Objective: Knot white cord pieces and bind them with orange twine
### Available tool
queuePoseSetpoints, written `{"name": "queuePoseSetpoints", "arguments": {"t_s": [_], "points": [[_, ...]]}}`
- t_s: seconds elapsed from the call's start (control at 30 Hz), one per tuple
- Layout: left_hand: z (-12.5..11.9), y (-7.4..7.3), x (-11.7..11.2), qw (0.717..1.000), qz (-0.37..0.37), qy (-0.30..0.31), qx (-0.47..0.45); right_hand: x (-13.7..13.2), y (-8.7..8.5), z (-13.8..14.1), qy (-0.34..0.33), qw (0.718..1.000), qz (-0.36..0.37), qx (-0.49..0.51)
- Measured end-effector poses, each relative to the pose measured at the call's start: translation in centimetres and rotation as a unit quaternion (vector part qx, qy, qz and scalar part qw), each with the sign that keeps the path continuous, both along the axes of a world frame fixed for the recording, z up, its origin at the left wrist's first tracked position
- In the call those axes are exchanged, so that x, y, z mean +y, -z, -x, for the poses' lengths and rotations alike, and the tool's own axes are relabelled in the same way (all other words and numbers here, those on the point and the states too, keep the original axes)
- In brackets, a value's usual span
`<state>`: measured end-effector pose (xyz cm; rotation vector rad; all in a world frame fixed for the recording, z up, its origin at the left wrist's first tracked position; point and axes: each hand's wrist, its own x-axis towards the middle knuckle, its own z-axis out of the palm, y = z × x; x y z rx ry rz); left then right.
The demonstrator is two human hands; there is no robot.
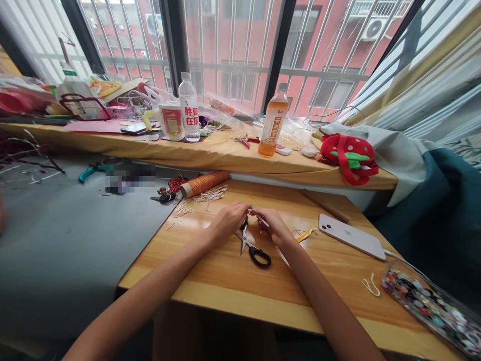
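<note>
Both of my hands meet over the middle of the wooden table (225,281). My left hand (230,219) and my right hand (273,224) have their fingers pinched together on a small thin piece with a blue tip (254,209) held between them; a pale strand runs from it under my right hand. Just below the hands, black-handled scissors (252,246) lie on the table. A spool of orange cord (205,183) lies beyond my left hand, with cut pale strands (205,196) beside it.
A white phone (352,236) lies face down at the right, a clear box of buttons (432,304) at the near right edge. On the window ledge stand a water bottle (189,107), an orange drink bottle (274,122) and a strawberry bag (348,154). Grey surface (67,240) at left.
</note>
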<state>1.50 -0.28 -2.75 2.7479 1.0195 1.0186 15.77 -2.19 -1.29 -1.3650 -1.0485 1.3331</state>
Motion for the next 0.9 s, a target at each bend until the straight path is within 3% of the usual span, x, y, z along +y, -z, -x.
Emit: {"name": "queuePoseSetpoints", "arguments": {"t_s": [0.17,0.4,0.73,0.9], "points": [[-0.17,0.29,0.25,0.995,0.080,0.014,-0.066,-0.25,-0.29,0.04,-0.009,1.000,0.005,-0.009],[-0.41,-0.30,0.37,0.960,0.223,-0.023,-0.165,-0.11,-0.32,-0.13,-0.014,1.000,-0.002,-0.018],[-0.52,0.58,0.88,0.969,0.177,0.007,-0.170,0.18,-0.32,-0.34,-0.047,0.999,0.003,0.003],[-0.49,0.55,0.80,0.973,0.171,-0.006,-0.158,0.15,-0.37,-0.40,-0.054,0.998,0.022,0.004]]}}
